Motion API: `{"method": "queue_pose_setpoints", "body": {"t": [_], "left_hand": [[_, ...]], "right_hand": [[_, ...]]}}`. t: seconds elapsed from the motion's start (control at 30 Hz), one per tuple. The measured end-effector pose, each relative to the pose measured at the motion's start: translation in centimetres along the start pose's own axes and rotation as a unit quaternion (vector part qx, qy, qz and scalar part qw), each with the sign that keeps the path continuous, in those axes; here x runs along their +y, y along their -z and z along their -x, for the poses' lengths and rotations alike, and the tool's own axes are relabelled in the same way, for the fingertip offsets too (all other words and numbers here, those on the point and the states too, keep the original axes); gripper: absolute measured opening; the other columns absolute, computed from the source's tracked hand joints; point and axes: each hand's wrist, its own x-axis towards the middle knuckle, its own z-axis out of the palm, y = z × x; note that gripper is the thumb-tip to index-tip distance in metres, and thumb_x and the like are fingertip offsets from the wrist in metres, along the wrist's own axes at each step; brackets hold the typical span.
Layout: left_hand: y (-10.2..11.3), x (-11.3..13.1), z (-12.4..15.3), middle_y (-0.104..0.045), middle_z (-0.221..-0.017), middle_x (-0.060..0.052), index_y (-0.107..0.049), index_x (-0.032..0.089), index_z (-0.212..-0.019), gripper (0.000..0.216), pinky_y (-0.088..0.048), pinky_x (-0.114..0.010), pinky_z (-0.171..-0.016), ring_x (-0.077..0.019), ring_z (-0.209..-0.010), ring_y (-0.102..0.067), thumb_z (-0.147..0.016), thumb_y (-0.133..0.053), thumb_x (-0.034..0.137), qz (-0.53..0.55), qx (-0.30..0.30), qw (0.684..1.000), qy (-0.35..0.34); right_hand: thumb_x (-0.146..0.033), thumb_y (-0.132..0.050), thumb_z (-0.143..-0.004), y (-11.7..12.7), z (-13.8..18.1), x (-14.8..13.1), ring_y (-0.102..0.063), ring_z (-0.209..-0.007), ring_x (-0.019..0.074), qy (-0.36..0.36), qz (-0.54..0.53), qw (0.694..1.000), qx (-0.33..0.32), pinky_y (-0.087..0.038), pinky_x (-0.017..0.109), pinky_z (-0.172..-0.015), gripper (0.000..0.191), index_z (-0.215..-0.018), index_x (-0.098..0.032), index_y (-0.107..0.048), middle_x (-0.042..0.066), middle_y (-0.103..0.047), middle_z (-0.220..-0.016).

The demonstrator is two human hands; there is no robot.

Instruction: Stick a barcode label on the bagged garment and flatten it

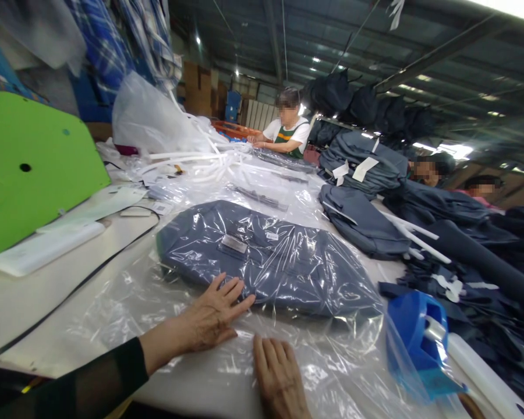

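A dark blue-grey backpack (279, 262) lies flat on the table inside a clear plastic bag (332, 355), its loose end spread towards me. My left hand (213, 314) is open, fingers spread, resting on the plastic at the backpack's near edge. Closer to me, my right hand (279, 375) lies back up on the loose plastic, fingers side by side and stretched forward. Its thumb is hidden. To the right, a blue tape dispenser (417, 331) stands partly behind the bag's edge.
On the left stand a green panel (35, 169) and a long white object (48, 247) beside a black cord (91, 282). More dark bags (362, 221) and fabric pile up on the right. White strips (209, 154) lie farther back, where a co-worker (288, 128) handles plastic.
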Motion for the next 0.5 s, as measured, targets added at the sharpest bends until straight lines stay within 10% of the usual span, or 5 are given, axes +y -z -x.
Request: {"method": "queue_pose_setpoints", "body": {"t": [0.2,0.33,0.4,0.5], "left_hand": [[3.8,1.2,-1.6,-0.045,-0.133,-0.029,-0.045,0.013,-0.134,0.094,-0.024,-0.068,-0.101,-0.0437,-0.129,-0.036,-0.070,-0.039,0.082,0.100,-0.129,0.984,0.071],[3.5,2.5,-2.2,-0.040,-0.135,-0.034,-0.044,0.007,-0.133,0.117,-0.023,-0.071,-0.099,-0.0498,-0.127,-0.034,-0.046,-0.062,0.083,0.063,-0.146,0.984,0.076],[1.1,3.3,-2.4,-0.052,-0.124,-0.031,-0.055,0.007,-0.121,0.092,-0.033,-0.068,-0.095,-0.0477,-0.118,-0.047,-0.055,-0.069,0.069,-0.008,-0.064,0.993,0.095],[-3.7,3.6,-3.0,-0.068,-0.094,-0.021,-0.061,0.013,-0.091,0.030,-0.047,-0.054,-0.083,-0.0364,-0.093,-0.064,-0.070,-0.067,0.034,-0.157,0.216,0.960,0.083]], "right_hand": [[-0.011,-0.028,-0.093,0.9,-2.4,1.4,-0.051,-0.063,0.0164,-0.047,-0.075,0.996,0.017,-0.045,0.026,-0.056,0.028,-0.100,-0.010,-0.055,0.006,-0.056,-0.072],[-0.008,-0.027,-0.090,0.8,-4.2,2.1,-0.051,-0.062,0.0162,-0.071,-0.063,0.995,0.041,-0.046,0.026,-0.057,0.028,-0.099,-0.011,-0.053,0.006,-0.055,-0.071],[-0.007,-0.027,-0.089,-0.2,-4.1,2.2,-0.052,-0.060,0.0165,-0.067,-0.031,0.996,0.053,-0.046,0.027,-0.055,0.028,-0.096,-0.012,-0.054,0.005,-0.055,-0.067],[-0.006,-0.037,-0.087,-2.4,-3.0,2.3,-0.053,-0.055,0.0146,-0.087,0.019,0.992,0.093,-0.045,0.024,-0.051,0.024,-0.088,-0.018,-0.058,0.003,-0.055,-0.063]]}}
